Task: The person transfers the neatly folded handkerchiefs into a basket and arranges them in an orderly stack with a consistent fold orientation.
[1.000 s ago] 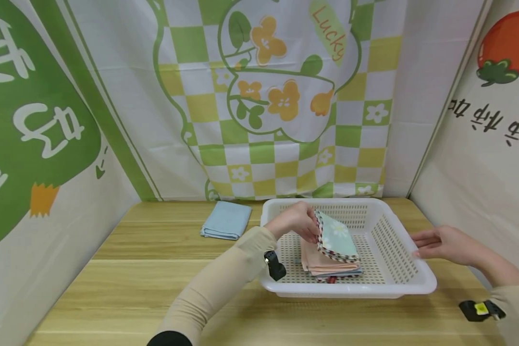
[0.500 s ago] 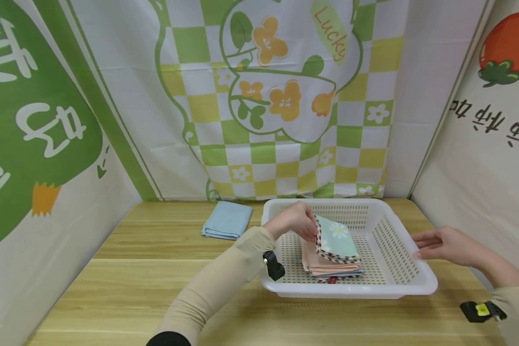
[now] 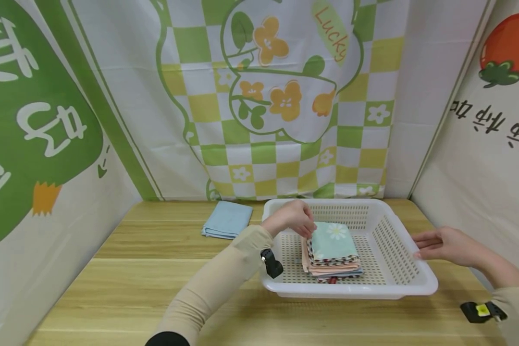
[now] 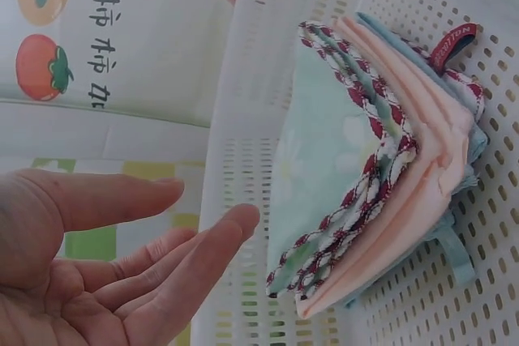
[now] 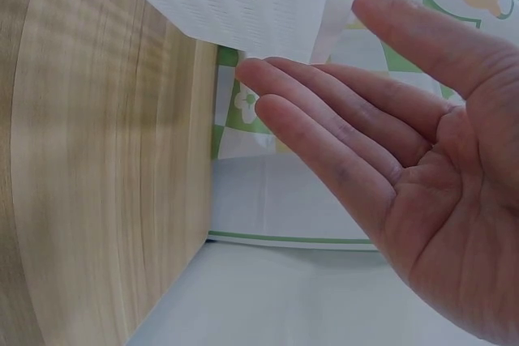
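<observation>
A folded mint-green towel (image 3: pixel 334 240) with a white daisy and a dark red and white braided edge lies on top of a stack in a white perforated basket (image 3: pixel 398 289). Beneath it show a folded peach towel (image 4: pixel 442 143) and bluish cloth. My left hand (image 3: pixel 295 218) is just above the mint towel's left back corner; in the left wrist view its thumb and fingers stand apart with nothing between them. Over at the basket's right side, my right hand (image 3: pixel 443 245) touches the rim with nearly straight fingers (image 5: pixel 340 131).
A folded light blue towel (image 3: pixel 227 220) lies on the wooden table (image 3: pixel 125 288), left of the basket. Printed fabric hangs behind the table and along both sides. The basket's walls rise around the towel stack.
My left hand has let go of the mint towel, whose lifted left side now lies flat on the stack. The right hand and basket have stayed in place.
</observation>
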### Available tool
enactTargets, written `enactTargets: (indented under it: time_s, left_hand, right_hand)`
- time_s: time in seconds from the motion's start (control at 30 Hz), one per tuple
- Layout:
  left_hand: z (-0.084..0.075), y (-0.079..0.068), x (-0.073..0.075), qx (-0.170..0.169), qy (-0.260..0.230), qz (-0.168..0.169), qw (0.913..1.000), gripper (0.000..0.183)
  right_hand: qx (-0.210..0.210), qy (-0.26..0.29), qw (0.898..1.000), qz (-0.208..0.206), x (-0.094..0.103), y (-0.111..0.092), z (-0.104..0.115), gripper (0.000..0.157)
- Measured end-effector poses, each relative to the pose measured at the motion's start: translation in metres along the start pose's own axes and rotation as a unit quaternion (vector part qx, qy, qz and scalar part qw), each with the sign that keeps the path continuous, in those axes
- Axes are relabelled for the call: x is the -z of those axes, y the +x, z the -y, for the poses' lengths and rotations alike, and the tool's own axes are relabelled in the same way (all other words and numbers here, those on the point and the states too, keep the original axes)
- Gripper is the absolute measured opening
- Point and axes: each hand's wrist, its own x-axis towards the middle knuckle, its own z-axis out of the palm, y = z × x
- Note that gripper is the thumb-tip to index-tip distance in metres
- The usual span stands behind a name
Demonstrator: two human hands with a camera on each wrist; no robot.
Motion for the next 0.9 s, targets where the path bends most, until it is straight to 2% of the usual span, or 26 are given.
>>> enactTargets:
  time_s: [0.17,0.53,0.9]
  left_hand:
    - [-0.003,-0.004,0.006,-0.008,0.017,-0.014,0.9997,0.010]
    - [-0.004,-0.017,0.028,-0.026,0.006,-0.022,0.9994,0.015]
    - [0.002,-0.026,0.044,-0.038,0.024,-0.053,0.9976,0.018]
  right_hand:
    - [-0.001,0.006,1.000,0.001,0.000,0.000,0.000,0.058]
    - [0.005,-0.001,1.000,0.001,0.000,0.000,0.000,0.057]
    - [0.002,-0.003,1.000,0.003,0.000,0.001,-0.002,0.057]
